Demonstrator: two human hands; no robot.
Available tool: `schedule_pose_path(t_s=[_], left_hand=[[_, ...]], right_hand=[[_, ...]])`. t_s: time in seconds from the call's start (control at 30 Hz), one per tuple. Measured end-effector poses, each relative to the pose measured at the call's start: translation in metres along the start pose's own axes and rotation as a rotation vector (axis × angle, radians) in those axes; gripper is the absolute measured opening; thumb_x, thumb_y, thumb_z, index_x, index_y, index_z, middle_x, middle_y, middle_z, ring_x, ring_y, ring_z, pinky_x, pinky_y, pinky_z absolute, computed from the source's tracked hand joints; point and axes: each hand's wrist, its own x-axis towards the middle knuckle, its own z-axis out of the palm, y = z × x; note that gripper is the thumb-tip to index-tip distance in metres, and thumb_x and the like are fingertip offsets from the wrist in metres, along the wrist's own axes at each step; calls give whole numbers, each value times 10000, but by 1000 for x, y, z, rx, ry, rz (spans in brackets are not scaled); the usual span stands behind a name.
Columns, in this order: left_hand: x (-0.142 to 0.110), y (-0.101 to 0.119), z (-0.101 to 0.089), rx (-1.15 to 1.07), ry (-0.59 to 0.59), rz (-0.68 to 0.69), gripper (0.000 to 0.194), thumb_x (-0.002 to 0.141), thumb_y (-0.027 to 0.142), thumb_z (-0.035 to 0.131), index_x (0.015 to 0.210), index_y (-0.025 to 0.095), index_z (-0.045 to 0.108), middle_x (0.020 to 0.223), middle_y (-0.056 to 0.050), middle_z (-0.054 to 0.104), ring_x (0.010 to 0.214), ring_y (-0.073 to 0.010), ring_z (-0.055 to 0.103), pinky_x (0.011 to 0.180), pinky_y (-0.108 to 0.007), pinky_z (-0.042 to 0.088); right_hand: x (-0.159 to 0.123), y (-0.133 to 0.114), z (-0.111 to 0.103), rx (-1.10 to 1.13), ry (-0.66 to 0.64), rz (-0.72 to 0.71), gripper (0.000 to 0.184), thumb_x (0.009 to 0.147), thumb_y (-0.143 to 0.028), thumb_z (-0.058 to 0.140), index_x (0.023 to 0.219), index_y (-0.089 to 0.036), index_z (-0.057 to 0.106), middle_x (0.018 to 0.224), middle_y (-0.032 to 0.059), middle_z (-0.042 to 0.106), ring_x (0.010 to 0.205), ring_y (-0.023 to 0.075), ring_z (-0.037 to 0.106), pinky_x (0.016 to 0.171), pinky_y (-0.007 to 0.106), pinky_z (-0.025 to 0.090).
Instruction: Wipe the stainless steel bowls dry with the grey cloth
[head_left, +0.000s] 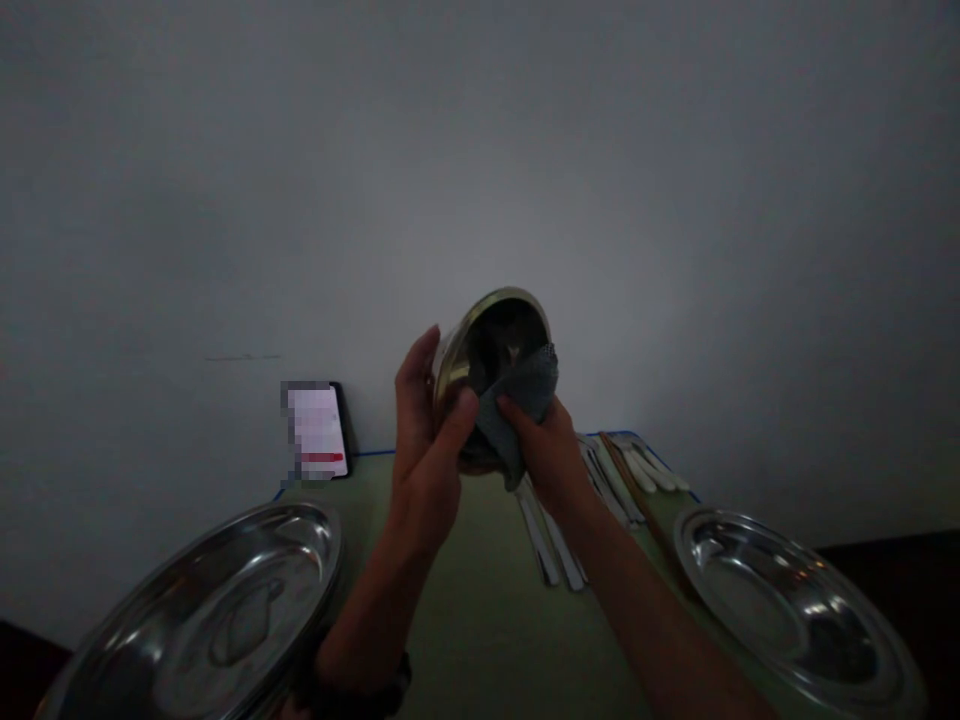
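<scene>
A shiny metal bowl (pixel 491 310) is held up above the table, tilted so that its hollow side faces me. My left hand (pixel 427 440) grips it at the left, thumb over the rim and fingers around the outside. In my right hand (pixel 551 440) a grey-green cloth (pixel 517 400) is bunched, pressed against the lower right of the bowl's rim and inside. The fingers of that hand are partly hidden by the cloth.
A large metal basin (pixel 315 515) stands at the left, another metal basin (pixel 874 640) at the right. Several pieces of cutlery (pixel 544 545) lie on the green table (pixel 480 620), beside a brown stick (pixel 634 480). A phone (pixel 322 430) leans against the wall (pixel 480 150).
</scene>
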Motion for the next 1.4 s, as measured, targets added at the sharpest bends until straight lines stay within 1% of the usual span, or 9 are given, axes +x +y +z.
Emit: schedule_pose_path(t_s=[0.17, 0.27, 0.47, 0.63, 0.77, 0.93, 1.13, 1.27, 1.4], left_hand=[[8, 13, -31, 64, -298, -163, 457, 854, 370, 523, 1300, 305, 446, 1275, -32, 599, 1075, -248, 613, 844, -334, 527], [9, 25, -43, 347, -480, -299, 424, 896, 417, 485, 1299, 289, 503, 1228, -46, 631, 1119, -261, 586, 916, -352, 480], [1, 23, -26, 621, -432, -78, 394, 920, 421, 444, 1259, 268, 573, 1265, -52, 623, 1146, -250, 562, 1020, -387, 387], [3, 17, -21, 581, -418, -71, 400, 914, 436, 458, 1242, 259, 603, 1246, -44, 645, 1122, -244, 585, 1004, -379, 407], [6, 20, -18, 405, -333, -87, 419, 922, 459, 439, 1234, 244, 616, 1264, -30, 640, 1177, -250, 559, 1015, -369, 412], [5, 12, -3, 186, -51, -24, 416, 955, 427, 356, 1305, 277, 525, 1320, 10, 600, 1274, -215, 489, 1025, -328, 430], [5, -14, 1, 50, 25, -142, 467, 927, 370, 420, 1383, 291, 354, 1345, -27, 567, 1280, -206, 488, 999, -326, 466], [11, -8, -13, 13, -53, -374, 665, 802, 324, 593, 1409, 273, 327, 1277, -64, 611, 1145, -275, 598, 897, -368, 530], [15, 0, -32, 4, -155, -445, 570, 758, 312, 655, 1305, 239, 511, 1132, -73, 694, 985, -275, 673, 849, -373, 539]], right_hand=[[9, -10, -18, -217, -24, -127, 358, 636, -329, 698, 949, -183, 608, 950, 79, 707, 859, 229, 639, 752, 378, 511], [10, -21, -29, -398, -46, -300, 226, 649, -270, 659, 854, -198, 597, 802, 29, 685, 731, 194, 605, 675, 334, 479], [5, -27, -32, -638, -18, -503, 130, 697, -225, 614, 805, -220, 543, 716, 5, 647, 636, 162, 564, 608, 277, 419], [8, -22, -37, -656, 24, -571, 148, 688, -254, 634, 735, -230, 495, 639, -26, 594, 583, 144, 528, 581, 266, 401], [12, -20, -38, -545, 149, -508, 164, 715, -334, 632, 756, -235, 507, 677, -16, 605, 635, 161, 540, 612, 287, 428], [11, -7, -18, -157, 231, -276, 296, 799, -447, 545, 938, -190, 590, 917, 75, 680, 875, 213, 619, 759, 340, 493], [10, 18, -1, 106, 95, 131, 341, 718, -319, 593, 1017, -157, 566, 1029, 121, 693, 891, 226, 675, 781, 362, 531], [19, 10, -25, -196, -91, -42, 418, 644, -242, 631, 1046, -146, 568, 1072, 130, 675, 971, 245, 636, 874, 412, 486], [24, -10, -49, -513, -255, -279, 369, 650, -174, 579, 1018, -176, 576, 1008, 96, 675, 920, 243, 617, 822, 415, 479]])
